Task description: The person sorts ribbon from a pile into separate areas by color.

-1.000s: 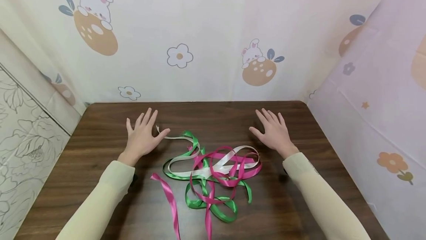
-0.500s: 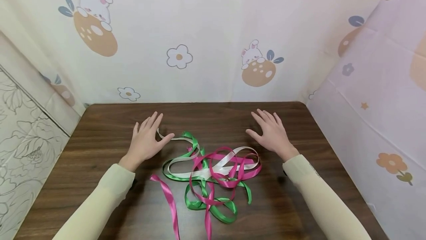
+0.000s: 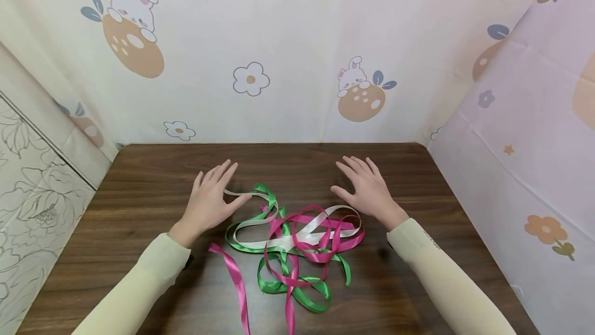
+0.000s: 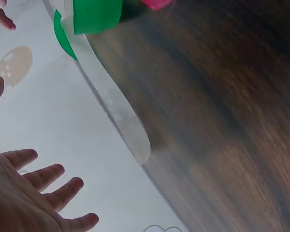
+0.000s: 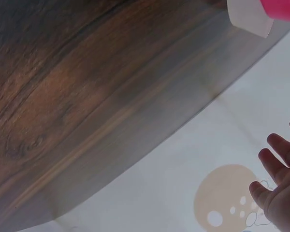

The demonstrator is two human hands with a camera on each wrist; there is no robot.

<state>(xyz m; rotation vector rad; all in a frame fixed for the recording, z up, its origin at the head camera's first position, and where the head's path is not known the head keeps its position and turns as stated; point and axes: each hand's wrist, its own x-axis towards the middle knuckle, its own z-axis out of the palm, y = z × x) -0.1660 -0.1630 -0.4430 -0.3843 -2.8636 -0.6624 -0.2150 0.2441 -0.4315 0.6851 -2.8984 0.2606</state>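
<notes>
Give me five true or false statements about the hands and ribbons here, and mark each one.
1. Pink ribbon, green ribbon and white ribbon lie on the table. True.
2. The left hand grips the green ribbon. False: it holds nothing.
3. The right hand is clenched in a fist. False: its fingers are extended.
4. A rabbit-printed backdrop hangs behind the table. True.
5. The ribbons form one neat bow. False: they lie in loose loops.

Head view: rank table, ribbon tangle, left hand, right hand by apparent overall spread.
1. table, even cropped by the bottom edge
2. ribbon tangle
3. left hand and right hand: too alike to rank
</notes>
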